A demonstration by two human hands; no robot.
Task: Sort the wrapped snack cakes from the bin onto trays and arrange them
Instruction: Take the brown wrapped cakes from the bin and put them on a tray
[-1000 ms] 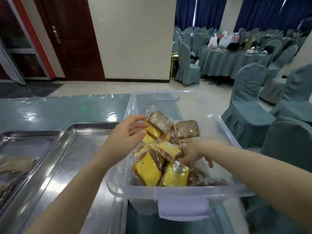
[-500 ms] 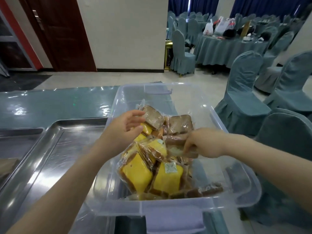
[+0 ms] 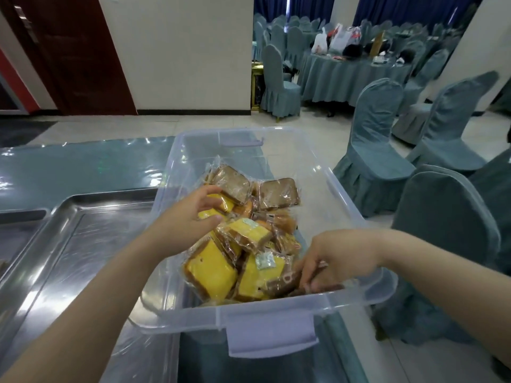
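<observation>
A clear plastic bin [image 3: 345,194] holds a heap of wrapped snack cakes, yellow ones [image 3: 213,266] near me and brown ones [image 3: 278,193] at the far side. My left hand [image 3: 190,217] is inside the bin over the heap, thumb and fingers curled around a yellow cake [image 3: 221,205]. My right hand [image 3: 331,258] reaches down at the near right corner, fingers pinching a brown wrapped cake [image 3: 287,281] low against the bin wall. A steel tray [image 3: 83,244] lies just left of the bin.
A second steel tray [image 3: 16,233] shows at the far left edge. The bin and trays stand on a glossy blue-green table [image 3: 83,167]. Covered chairs [image 3: 373,150] stand close on the right, with a dressed round table [image 3: 345,73] behind.
My right hand has let go of the middle of the heap and dropped toward me to the near right corner of the bin. My left hand stays at the upper left cakes.
</observation>
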